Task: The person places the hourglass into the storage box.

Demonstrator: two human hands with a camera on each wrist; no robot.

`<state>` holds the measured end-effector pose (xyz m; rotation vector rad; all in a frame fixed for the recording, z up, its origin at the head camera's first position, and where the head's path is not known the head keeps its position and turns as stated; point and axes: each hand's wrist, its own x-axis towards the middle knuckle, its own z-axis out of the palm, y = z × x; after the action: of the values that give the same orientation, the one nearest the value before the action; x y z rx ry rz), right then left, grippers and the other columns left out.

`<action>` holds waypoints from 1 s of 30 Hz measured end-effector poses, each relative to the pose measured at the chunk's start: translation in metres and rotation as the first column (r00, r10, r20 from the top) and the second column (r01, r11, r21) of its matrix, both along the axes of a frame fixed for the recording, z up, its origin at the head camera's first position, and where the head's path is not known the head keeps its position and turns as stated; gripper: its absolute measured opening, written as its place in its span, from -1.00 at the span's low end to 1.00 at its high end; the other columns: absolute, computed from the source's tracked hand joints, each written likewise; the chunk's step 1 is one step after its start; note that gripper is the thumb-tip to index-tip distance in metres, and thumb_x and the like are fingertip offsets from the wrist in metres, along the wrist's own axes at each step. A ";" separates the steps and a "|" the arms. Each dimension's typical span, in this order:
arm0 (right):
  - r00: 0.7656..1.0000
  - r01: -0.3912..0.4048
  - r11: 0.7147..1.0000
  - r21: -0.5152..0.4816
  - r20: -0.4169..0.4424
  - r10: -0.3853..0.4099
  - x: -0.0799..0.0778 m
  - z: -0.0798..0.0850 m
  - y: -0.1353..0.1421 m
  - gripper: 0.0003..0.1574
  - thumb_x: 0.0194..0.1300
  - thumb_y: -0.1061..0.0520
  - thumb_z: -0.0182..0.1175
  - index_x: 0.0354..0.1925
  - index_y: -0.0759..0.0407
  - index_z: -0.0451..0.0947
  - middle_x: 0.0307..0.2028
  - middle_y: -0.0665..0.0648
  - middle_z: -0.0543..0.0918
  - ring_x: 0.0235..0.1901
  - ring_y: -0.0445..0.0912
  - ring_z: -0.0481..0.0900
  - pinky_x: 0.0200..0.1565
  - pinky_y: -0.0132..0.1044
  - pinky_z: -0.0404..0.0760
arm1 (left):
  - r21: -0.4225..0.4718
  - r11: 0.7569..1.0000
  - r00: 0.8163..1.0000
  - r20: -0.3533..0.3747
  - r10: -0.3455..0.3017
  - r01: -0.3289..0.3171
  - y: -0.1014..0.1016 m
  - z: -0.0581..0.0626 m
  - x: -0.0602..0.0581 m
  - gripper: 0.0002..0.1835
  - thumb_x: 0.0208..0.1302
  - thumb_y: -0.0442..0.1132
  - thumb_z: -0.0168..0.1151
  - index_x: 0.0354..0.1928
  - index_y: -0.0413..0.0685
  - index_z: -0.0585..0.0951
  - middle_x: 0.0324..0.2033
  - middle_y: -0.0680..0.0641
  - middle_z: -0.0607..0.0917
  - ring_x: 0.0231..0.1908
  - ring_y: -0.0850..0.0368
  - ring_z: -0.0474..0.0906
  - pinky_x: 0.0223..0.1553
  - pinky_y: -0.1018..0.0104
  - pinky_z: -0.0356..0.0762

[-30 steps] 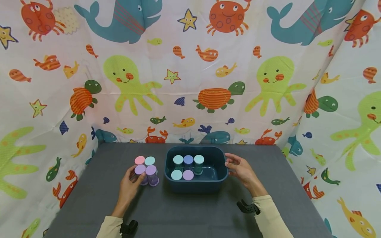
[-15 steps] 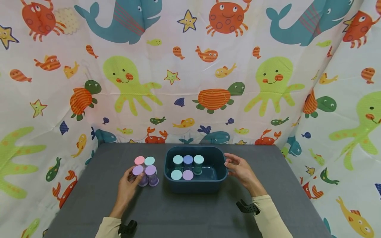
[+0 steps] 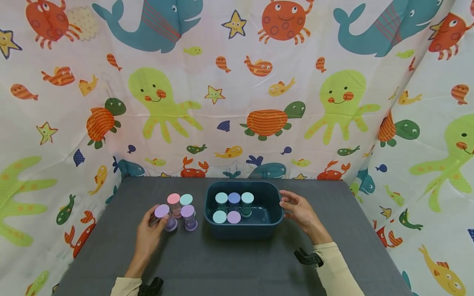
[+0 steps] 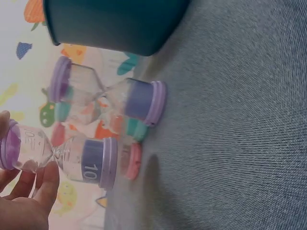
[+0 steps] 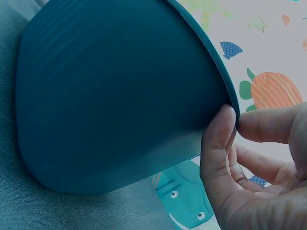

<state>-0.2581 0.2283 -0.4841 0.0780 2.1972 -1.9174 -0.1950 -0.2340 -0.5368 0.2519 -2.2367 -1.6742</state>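
My left hand (image 3: pixel 146 238) grips a purple-capped sand timer (image 3: pixel 162 211) by its upper half. In the left wrist view this sand timer shows purple sand in its lower bulb and the number 10. Just to its right stands a second purple sand timer (image 3: pixel 190 218), upright. Behind them are a pink-capped sand timer (image 3: pixel 173 199) and a mint-capped sand timer (image 3: pixel 186 200), partly hidden. My right hand (image 3: pixel 304 213) pinches the right rim of a dark teal bin (image 3: pixel 242 232) between thumb and finger, seen closely in the right wrist view.
Inside the bin, several sand timers with mint, blue and lilac caps (image 3: pixel 234 199) stand in its left part; bare bin floor (image 3: pixel 261 216) shows at the right. A grey cloth (image 3: pixel 222 267) covers the table. A sea-animal curtain (image 3: pixel 222 123) surrounds the back and sides.
My left hand has moved left with its purple sand timer, away from the other purple one, uncovering more of the pink-capped timer. The right hand and bin have stayed put.
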 end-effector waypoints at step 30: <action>1.000 -0.005 1.000 0.007 -0.002 0.005 -0.001 0.000 0.001 -0.43 0.44 0.18 0.10 0.37 0.13 0.32 -0.12 0.05 0.45 -0.22 -0.11 0.48 -0.22 -0.25 0.65 | 0.143 0.989 0.976 -0.218 -0.010 0.042 0.032 0.098 0.033 -0.40 0.27 -0.42 0.27 0.35 -0.14 0.38 0.18 0.01 0.46 0.19 0.32 0.44 0.09 0.70 0.41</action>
<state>-0.2588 0.2294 -0.4839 0.0713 2.2035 -1.9075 -0.1624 -0.2016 -0.4386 0.0708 -1.9705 -1.7892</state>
